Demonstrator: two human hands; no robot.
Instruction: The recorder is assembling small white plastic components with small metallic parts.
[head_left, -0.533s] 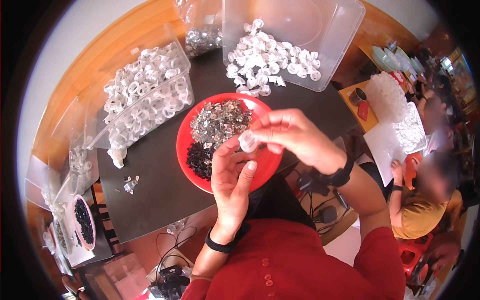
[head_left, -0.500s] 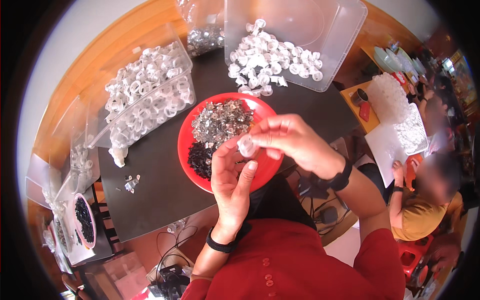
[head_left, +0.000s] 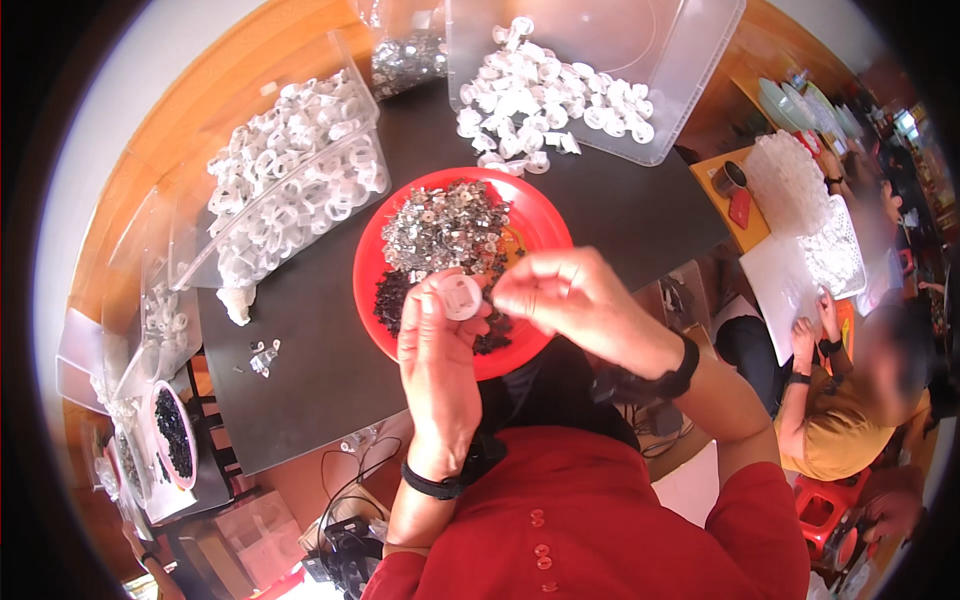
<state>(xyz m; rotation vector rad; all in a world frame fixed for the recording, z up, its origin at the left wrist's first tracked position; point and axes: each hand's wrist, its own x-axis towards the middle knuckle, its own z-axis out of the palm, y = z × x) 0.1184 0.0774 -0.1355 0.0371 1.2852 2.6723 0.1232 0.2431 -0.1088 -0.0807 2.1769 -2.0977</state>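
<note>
A white round plastic part (head_left: 461,297), with a slotted flat face turned up, is held between the thumb and fingers of my left hand (head_left: 437,345). My right hand (head_left: 560,292) is just right of it, its thumb and index finger pinched together. Whatever they may hold is too small to make out. Both hands are over a red round tray (head_left: 545,225). A heap of small silvery metal pieces (head_left: 440,225) fills its far side. Small black pieces (head_left: 390,300) lie at its near left, partly covered by my left hand.
Clear bins of white plastic parts stand at the far left (head_left: 290,170) and far right (head_left: 690,80) of the dark table (head_left: 310,380). Some loose metal pieces (head_left: 264,358) lie at left. A co-worker in a yellow shirt (head_left: 845,430) sits at right.
My right fingers have come off the white part and pinch beside it. My left hand has shifted slightly left, and the part's slotted face now shows.
</note>
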